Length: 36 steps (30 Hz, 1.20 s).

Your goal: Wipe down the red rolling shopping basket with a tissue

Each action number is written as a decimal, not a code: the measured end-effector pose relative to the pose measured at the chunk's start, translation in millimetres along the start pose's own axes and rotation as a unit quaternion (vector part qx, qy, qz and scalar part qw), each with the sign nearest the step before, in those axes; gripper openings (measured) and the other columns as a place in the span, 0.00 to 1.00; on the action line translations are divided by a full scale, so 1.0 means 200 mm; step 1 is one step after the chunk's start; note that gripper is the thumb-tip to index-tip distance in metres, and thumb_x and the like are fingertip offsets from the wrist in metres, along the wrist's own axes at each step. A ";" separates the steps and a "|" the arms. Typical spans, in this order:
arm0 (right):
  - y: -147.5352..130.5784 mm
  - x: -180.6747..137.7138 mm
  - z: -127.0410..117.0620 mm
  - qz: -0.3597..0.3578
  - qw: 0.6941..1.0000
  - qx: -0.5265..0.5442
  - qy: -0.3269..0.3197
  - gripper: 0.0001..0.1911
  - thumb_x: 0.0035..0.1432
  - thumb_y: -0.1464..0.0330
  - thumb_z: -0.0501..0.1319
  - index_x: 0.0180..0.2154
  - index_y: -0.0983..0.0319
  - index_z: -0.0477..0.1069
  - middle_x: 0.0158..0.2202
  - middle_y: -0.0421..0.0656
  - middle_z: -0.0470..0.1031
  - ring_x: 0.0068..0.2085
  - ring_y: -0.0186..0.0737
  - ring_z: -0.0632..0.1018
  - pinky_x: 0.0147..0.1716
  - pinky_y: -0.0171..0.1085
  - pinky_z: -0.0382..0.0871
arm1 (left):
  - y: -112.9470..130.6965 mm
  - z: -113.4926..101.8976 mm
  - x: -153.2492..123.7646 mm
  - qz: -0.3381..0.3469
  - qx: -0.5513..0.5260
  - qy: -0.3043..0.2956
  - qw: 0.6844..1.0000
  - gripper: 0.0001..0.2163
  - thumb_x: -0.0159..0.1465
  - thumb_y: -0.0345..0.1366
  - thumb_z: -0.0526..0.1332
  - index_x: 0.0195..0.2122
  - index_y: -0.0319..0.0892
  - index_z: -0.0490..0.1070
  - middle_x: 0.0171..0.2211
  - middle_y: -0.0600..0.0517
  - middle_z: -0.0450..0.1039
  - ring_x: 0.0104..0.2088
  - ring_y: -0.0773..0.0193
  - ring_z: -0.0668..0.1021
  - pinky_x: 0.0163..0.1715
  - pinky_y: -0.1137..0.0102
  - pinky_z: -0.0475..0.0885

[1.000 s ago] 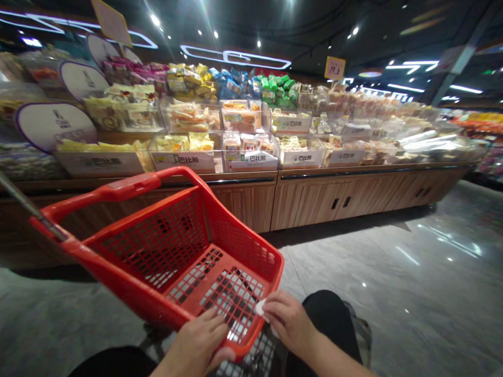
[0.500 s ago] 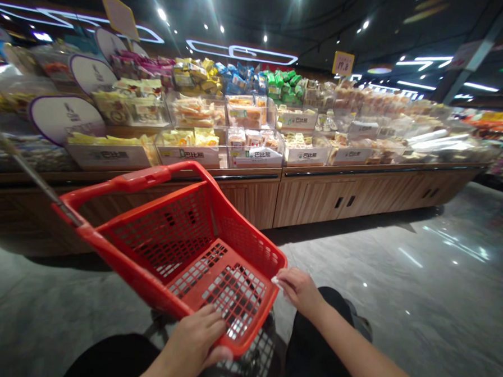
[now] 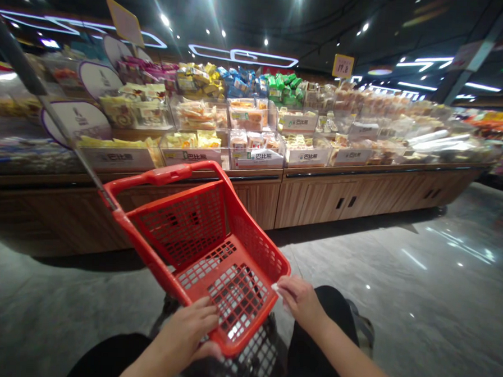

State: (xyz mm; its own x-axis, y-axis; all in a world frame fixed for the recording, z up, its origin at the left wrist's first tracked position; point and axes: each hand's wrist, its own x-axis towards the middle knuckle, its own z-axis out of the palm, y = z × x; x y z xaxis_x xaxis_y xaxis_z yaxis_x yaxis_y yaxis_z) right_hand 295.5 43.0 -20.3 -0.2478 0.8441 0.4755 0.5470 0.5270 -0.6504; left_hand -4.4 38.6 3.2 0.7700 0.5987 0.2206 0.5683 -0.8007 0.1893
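Note:
An empty red plastic shopping basket [image 3: 248, 250] with a mesh bottom and a red handle is tilted up in front of me. My left hand [image 3: 187, 334] grips its near rim, fingers curled over the edge. My right hand [image 3: 298, 300] is at the basket's right corner, fingers pinched on a small white piece, perhaps a tissue or paper [image 3: 276, 289]. A grey metal pull rod [image 3: 49, 105] runs up and to the left from the basket. Below the basket a dark mesh surface [image 3: 251, 360] shows between my black-clad legs.
A long wooden display counter [image 3: 318, 200] runs across ahead, loaded with clear bins of packaged pastries and colourful snack bags. Price signs stand above it. Glossy grey floor [image 3: 418, 293] spreads to the right, with more shelves at the far right.
The basket has swung right and tipped more upright, its pull rod rising at the left. My right hand moved up along the basket's right corner; my left hand keeps its grip.

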 end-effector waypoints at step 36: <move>-0.15 -0.17 0.28 -0.029 0.990 0.013 0.134 0.12 0.61 0.75 0.55 0.42 0.59 0.74 0.38 0.46 0.72 0.39 0.40 0.75 0.40 0.38 0.74 | 0.32 0.29 0.12 -0.130 0.130 0.153 0.971 0.09 0.65 0.31 0.52 0.29 0.43 0.68 0.24 0.53 0.72 0.28 0.61 0.73 0.30 0.66 0.67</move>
State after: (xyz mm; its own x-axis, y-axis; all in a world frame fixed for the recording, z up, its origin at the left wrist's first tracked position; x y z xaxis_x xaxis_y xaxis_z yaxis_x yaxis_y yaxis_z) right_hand 243.4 4.4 -49.7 -0.0548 0.7572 0.6508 0.5163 0.5794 -0.6307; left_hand 67.5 -0.1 -35.3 0.4919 0.7273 0.4787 0.8161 -0.5767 0.0378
